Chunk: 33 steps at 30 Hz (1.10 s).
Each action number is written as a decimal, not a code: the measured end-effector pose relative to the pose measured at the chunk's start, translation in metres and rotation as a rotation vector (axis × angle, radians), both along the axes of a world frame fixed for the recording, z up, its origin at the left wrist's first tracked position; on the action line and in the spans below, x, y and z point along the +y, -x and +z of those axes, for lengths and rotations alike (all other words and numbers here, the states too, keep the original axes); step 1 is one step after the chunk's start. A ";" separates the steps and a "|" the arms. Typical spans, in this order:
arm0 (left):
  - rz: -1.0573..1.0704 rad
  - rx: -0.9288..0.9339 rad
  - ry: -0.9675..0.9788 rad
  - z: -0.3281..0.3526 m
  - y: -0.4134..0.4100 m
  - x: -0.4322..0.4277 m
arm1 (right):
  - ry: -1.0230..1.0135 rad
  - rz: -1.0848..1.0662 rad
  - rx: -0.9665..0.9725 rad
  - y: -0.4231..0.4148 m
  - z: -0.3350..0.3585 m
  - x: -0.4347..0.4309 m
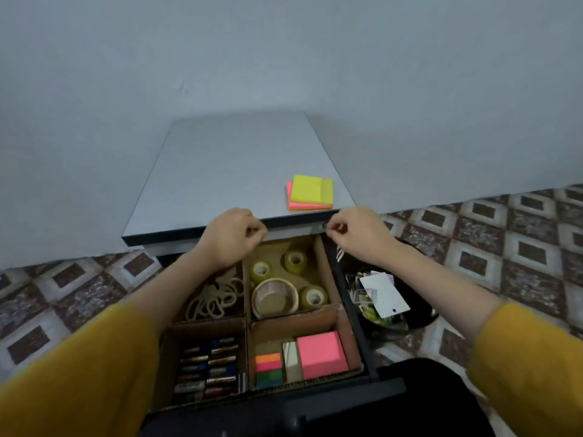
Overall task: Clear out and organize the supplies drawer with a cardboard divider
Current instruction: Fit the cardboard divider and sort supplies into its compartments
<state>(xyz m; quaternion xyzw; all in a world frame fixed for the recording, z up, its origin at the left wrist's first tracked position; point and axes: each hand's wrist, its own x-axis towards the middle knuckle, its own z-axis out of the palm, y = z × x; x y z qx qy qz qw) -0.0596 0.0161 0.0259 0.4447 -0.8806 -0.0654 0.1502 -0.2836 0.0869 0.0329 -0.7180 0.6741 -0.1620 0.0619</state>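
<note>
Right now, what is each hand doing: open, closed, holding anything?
Left hand: fingers curled; a grip cannot be told.
Right hand: fingers curled; a grip cannot be told.

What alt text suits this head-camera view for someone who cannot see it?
An open drawer holds a cardboard divider sorting rubber bands, tape rolls, batteries and sticky notes. Left hand and right hand, fingers curled, are at its far end by the desk top.

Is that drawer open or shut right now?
Open. The drawer is pulled out from under the desk top, showing its cardboard divider and tape rolls.
</note>
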 end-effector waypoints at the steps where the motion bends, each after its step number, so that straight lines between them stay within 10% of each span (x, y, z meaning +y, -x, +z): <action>1: -0.003 0.028 0.021 0.010 0.007 -0.007 | 0.044 -0.049 -0.006 0.006 0.003 -0.008; 33: -0.154 -0.266 -0.278 0.045 0.107 -0.079 | -0.172 -0.042 0.194 0.054 0.003 -0.062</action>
